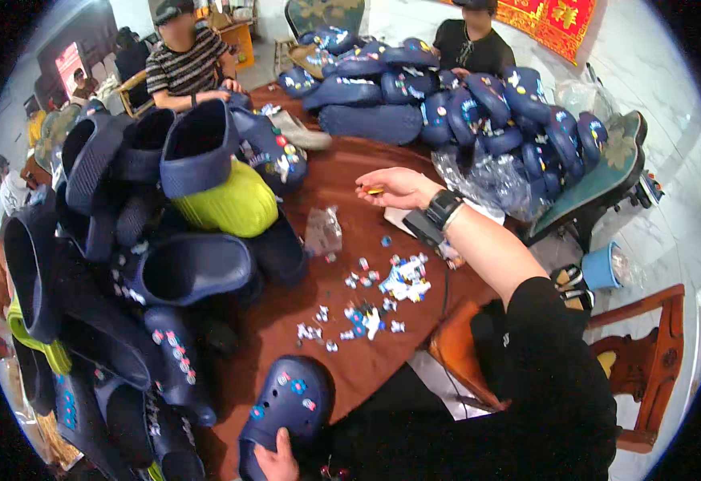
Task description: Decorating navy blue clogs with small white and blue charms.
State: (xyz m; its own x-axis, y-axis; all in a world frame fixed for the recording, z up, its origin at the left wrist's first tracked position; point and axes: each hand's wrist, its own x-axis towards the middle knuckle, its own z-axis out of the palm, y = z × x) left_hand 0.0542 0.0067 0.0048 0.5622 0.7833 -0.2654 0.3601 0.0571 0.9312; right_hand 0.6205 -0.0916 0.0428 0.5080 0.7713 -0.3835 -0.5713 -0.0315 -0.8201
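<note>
My left hand point(277, 460) grips a navy foam clog point(293, 397) by its heel end at the table's near edge. Small charms, blue flower shapes and red-and-white ones, sit in some of the clog's holes. Over the middle of the table, my right hand point(399, 187) is raised with the palm turned up and the fingers curled. A small yellow piece point(375, 191) rests in those fingers, its kind too small to tell. Loose charms point(405, 279) lie scattered on the brown tablecloth point(286, 309) between my hands.
Navy clogs point(198, 268) and a lime-green one point(230, 200) are piled at left. Another heap of decorated clogs point(366, 88) covers the far side. A clear plastic bag point(323, 231) lies mid-table. Two people point(182, 68) sit across. A wooden chair point(643, 361) stands at right.
</note>
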